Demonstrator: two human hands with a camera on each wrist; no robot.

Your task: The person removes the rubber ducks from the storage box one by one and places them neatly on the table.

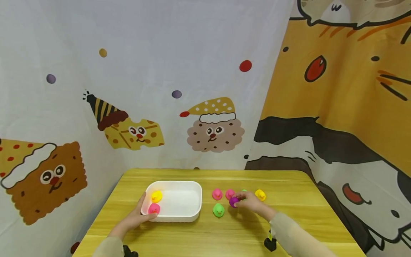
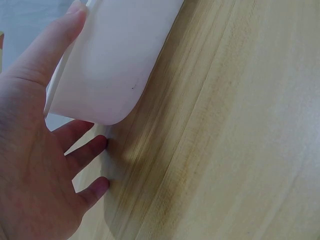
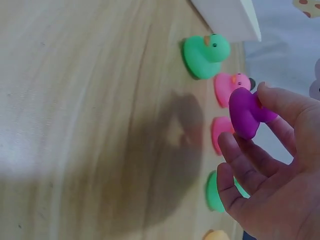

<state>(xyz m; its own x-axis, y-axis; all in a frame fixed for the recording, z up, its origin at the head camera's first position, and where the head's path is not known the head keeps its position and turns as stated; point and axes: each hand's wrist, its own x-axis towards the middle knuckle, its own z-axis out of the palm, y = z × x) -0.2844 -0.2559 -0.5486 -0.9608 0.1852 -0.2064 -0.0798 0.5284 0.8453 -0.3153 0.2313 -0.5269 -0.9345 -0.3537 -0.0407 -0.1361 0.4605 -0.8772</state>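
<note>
purple duck [image 1: 233, 203] at the fingertips of right hand [image 1: 251, 202], in a pinch — white tray [image 1: 174, 218] in left hand's [image 1: 137, 216] grip

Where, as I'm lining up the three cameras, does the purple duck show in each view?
Head: the purple duck is low, right of centre, pinched in the right hand.
Left wrist: not in it.
Right wrist: right of centre, about mid-height.
Shared landmark: the white tray, left of the duck in head, upper left in left wrist, top edge in right wrist.
</note>
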